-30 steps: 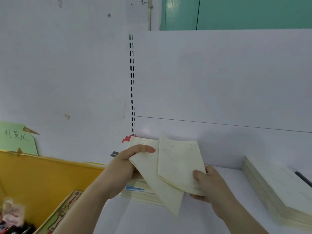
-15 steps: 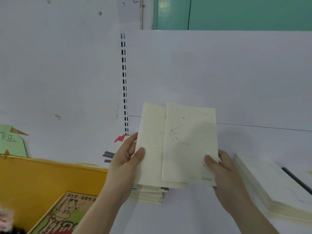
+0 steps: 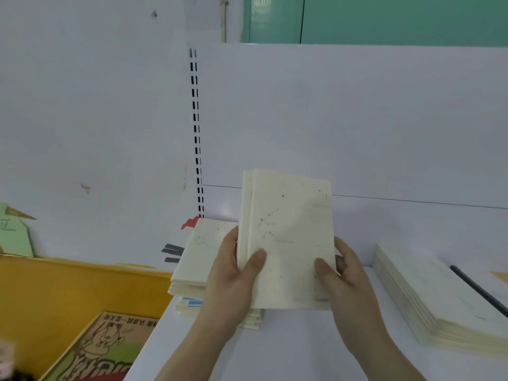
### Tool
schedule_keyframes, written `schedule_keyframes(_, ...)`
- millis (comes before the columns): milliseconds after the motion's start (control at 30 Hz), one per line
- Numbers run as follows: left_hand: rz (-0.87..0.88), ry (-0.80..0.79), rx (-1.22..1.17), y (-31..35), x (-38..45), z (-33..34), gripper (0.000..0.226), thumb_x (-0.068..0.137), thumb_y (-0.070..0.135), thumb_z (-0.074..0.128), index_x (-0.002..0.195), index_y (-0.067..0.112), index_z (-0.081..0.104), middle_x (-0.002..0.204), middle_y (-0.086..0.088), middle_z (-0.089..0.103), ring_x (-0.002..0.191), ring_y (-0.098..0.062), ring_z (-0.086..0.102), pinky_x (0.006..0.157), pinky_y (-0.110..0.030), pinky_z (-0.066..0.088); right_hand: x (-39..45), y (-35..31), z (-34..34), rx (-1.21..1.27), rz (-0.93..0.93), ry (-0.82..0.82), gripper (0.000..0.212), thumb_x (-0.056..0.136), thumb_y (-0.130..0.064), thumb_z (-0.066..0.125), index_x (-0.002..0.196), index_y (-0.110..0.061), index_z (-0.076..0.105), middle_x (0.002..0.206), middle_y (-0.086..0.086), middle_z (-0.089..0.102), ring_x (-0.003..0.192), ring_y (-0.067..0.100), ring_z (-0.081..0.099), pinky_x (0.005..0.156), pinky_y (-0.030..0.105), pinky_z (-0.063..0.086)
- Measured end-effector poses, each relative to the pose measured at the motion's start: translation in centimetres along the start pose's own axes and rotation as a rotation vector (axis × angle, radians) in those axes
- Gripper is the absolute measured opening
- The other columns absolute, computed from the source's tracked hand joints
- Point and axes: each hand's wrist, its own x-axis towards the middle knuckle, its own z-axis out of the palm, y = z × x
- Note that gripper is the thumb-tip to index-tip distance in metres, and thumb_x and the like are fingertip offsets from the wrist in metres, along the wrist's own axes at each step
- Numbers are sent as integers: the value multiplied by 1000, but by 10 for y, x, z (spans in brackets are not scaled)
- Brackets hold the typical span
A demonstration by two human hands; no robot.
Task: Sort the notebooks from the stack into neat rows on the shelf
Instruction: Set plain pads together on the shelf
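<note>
— Notebooks [image 3: 288,237] are squared together now, no longer fanned; our left hand [image 3: 231,281] and right hand [image 3: 341,276] both grip them above the shelf [image 3: 316,339].
— Then we can lay them on the row [image 3: 439,298].

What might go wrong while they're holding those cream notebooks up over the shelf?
The held notebooks are pinched only at their lower edges by the left hand and right hand, so one may slip out. The left stack below looks uneven; a dropped or brushing notebook might nudge it toward the shelf edge.
</note>
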Motion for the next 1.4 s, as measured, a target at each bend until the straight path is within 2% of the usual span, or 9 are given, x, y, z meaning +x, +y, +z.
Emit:
schedule_keyframes(133,-21,-35,6,-1,0,4,27,106,24,47,129,34,57,117,19,69,112,-3,63,97,-33,51,10,-6,-7,20,120,-109,18,91,-30,66,108,-25,65,101,-3,74,97,24,70,89,58,54)
schedule_keyframes(200,-39,-65,161,5,1,0,22,106,30,42,119,38,58,101,25,70,96,5,64,85,-18,51,14,-5,-11,-14,93,-102,15,91,-31,64,105,-25,63,96,-3,75,94,25,70,86,54,55)
schedule_keyframes(333,74,109,606,15,20,-37,36,100,50,41,86,26,65,71,8,70,67,-11,66,66,-29,53,21,-3,-14,-13,2,20,11,93,-23,63,103,-29,63,92,-5,75,92,24,68,83,47,52)
schedule_keyframes(533,-293,-25,1373,-1,51,-91,41,97,56,42,112,19,53,102,3,63,90,-20,60,73,-32,50,36,4,-8,56,83,113,12,94,-18,61,103,-26,65,98,-6,74,99,24,67,93,51,52)
schedule_keyframes(733,-315,-26,1051,2,54,-86,24,97,41,54,93,18,51,84,2,61,72,-10,55,57,-25,40,36,13,9,37,175,52,11,96,-18,59,104,-24,64,103,-1,73,99,25,67,91,51,53)
schedule_keyframes(967,-262,-27,-37,6,24,-64,21,104,19,52,120,31,57,108,4,76,100,-22,73,91,-50,57,27,7,21,191,247,-42,17,98,-19,57,113,-20,64,107,1,74,99,26,69,74,44,58)
schedule_keyframes(1200,-263,-46,-111,-1,8,-14,23,101,51,46,104,38,65,102,14,73,106,-15,66,98,-43,51,13,3,4,18,99,58,16,98,-27,56,111,-35,61,105,-9,71,102,21,67,89,54,54)
schedule_keyframes(1300,-174,-105,39,1,0,12,25,95,52,55,109,31,54,101,15,69,89,1,65,71,-18,51,2,-3,-9,-157,-13,85,26,99,-27,53,122,-37,56,108,-18,68,102,8,64,85,36,53)
schedule_keyframes(1400,-202,-246,39,-8,1,38,16,100,35,58,112,30,49,111,13,70,94,2,66,80,-20,55,-7,-11,-30,-316,-107,105,34,101,-24,50,130,-40,46,115,-23,62,103,-5,59,81,22,47)
